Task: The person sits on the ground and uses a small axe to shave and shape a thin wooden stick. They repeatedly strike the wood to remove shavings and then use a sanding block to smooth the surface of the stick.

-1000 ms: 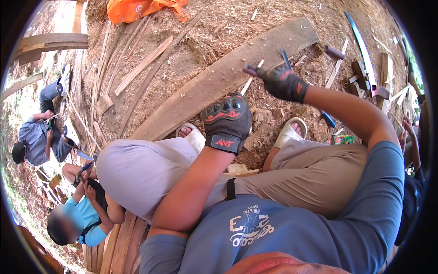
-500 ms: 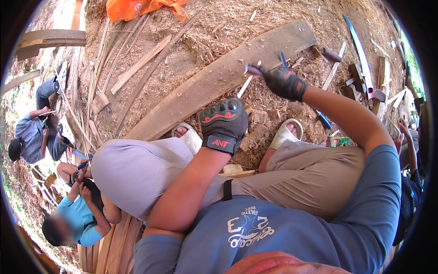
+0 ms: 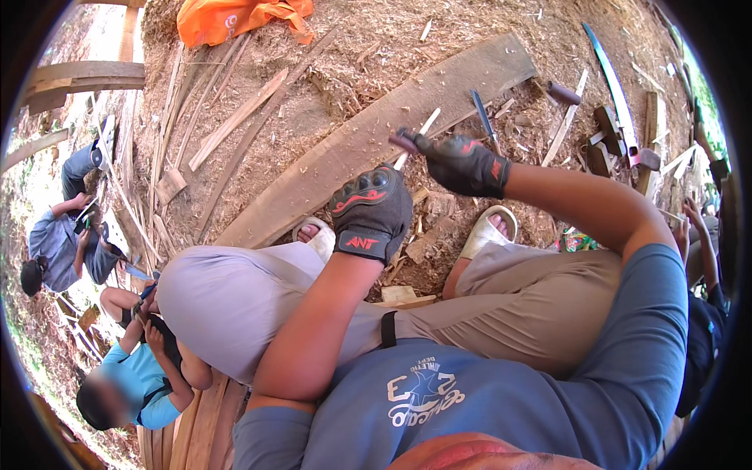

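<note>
The black-gloved left hand [image 3: 371, 205] hides one end of the thin pale wooden stick [image 3: 429, 121]. The top edge cuts the orange plastic bag [image 3: 239, 19].

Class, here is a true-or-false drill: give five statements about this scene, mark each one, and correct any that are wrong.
1. The left hand and right hand are both gloved. True.
2. The right hand is empty. False: it grips a dark object, whose kind is unclear.
3. A wide plank slants across the picture, its right end higher than its left. True.
4. The orange bag lies at the picture's bottom edge. False: it lies at the top, left of centre.
5. The wearer's footwear is black boots. False: it is pale, open-toed sandals.
</note>
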`<move>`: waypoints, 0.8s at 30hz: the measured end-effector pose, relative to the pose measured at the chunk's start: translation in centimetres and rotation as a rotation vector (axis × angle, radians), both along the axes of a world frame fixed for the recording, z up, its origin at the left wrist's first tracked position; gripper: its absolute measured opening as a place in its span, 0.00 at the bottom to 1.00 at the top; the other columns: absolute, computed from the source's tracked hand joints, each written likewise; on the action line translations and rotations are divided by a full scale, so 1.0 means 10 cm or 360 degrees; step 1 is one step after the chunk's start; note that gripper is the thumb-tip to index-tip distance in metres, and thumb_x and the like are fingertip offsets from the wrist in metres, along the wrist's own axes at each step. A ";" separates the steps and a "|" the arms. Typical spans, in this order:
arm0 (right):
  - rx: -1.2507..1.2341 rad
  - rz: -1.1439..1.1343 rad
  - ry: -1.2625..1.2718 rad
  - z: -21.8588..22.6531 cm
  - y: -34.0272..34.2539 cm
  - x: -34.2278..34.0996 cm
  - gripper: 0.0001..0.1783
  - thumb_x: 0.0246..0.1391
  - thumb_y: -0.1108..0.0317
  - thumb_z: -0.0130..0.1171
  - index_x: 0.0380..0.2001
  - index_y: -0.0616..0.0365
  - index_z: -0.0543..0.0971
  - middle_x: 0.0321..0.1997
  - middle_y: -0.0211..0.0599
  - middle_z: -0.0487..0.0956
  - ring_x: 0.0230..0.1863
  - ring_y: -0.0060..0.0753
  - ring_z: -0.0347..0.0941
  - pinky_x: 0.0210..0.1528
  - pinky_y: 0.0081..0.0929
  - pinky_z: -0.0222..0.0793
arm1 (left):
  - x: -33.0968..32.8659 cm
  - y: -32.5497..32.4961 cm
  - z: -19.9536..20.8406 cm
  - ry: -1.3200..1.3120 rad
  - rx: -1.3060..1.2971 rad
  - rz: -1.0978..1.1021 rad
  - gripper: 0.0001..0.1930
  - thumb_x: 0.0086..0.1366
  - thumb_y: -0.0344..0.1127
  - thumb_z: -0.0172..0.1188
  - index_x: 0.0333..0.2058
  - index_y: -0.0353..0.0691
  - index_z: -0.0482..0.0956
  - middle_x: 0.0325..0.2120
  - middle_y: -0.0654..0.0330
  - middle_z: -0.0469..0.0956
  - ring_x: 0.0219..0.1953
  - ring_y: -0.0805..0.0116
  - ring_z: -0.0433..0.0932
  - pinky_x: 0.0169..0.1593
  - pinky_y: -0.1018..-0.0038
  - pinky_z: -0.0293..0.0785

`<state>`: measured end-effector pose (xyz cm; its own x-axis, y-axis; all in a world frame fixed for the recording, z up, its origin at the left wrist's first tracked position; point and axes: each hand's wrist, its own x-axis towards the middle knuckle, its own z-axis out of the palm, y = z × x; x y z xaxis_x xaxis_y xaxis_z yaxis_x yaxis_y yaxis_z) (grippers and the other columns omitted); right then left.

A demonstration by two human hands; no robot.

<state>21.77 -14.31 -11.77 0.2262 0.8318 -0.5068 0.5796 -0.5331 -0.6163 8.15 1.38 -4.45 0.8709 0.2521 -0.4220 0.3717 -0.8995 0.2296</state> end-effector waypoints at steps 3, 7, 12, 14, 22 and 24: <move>-0.0192 0.0191 -0.0253 -0.04 -0.11 0.21 0.41 0.66 0.70 0.43 0.81 0.39 0.50 0.56 0.54 0.81 0.31 0.50 0.82 0.39 0.49 0.81 | -0.04 -0.05 0.00 0.0109 0.0026 -0.0035 0.12 0.69 0.44 0.58 0.35 0.44 0.84 0.29 0.50 0.85 0.33 0.46 0.85 0.39 0.51 0.79; -0.0036 0.0191 -0.0444 -0.27 -0.21 0.40 0.41 0.66 0.70 0.44 0.81 0.38 0.51 0.68 0.53 0.75 0.31 0.46 0.83 0.36 0.45 0.82 | -0.02 -0.05 0.00 -0.0014 0.0133 -0.0073 0.12 0.68 0.44 0.58 0.32 0.45 0.83 0.27 0.52 0.85 0.30 0.49 0.86 0.35 0.53 0.78; 0.0113 0.0375 -0.0552 -0.50 -0.35 0.30 0.41 0.65 0.72 0.45 0.80 0.38 0.53 0.38 0.45 0.85 0.21 0.39 0.78 0.28 0.44 0.75 | -0.18 -0.15 -0.10 -0.0299 0.0268 -0.0206 0.09 0.66 0.41 0.59 0.30 0.45 0.81 0.21 0.57 0.81 0.23 0.53 0.82 0.27 0.55 0.75; -0.0200 0.0134 -0.0437 -0.71 -0.50 0.57 0.43 0.64 0.74 0.45 0.81 0.42 0.49 0.29 0.41 0.82 0.21 0.37 0.77 0.27 0.42 0.75 | -0.17 -0.20 -0.06 -0.0409 0.0295 -0.0313 0.08 0.66 0.39 0.59 0.29 0.46 0.81 0.19 0.58 0.79 0.21 0.55 0.81 0.25 0.56 0.74; -0.0053 -0.0052 -0.0342 -0.68 -0.44 0.32 0.39 0.64 0.73 0.46 0.78 0.40 0.57 0.29 0.45 0.82 0.23 0.42 0.77 0.27 0.42 0.74 | -0.19 -0.25 -0.10 -0.0239 0.0299 -0.0304 0.10 0.58 0.38 0.63 0.35 0.40 0.82 0.20 0.62 0.78 0.22 0.59 0.81 0.26 0.58 0.73; -0.0141 -0.0079 -0.0358 -0.80 -0.44 0.53 0.37 0.68 0.69 0.47 0.78 0.40 0.56 0.24 0.41 0.79 0.22 0.40 0.76 0.26 0.40 0.73 | -0.18 -0.23 -0.08 -0.0367 0.0356 -0.0349 0.11 0.57 0.38 0.63 0.36 0.39 0.82 0.20 0.61 0.78 0.23 0.59 0.81 0.26 0.59 0.73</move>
<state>27.10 -18.74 -19.75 0.3812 0.7712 -0.5098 0.6684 -0.6109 -0.4243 6.30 -0.90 -5.26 0.9799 0.1127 -0.1644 0.1262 -0.9892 0.0741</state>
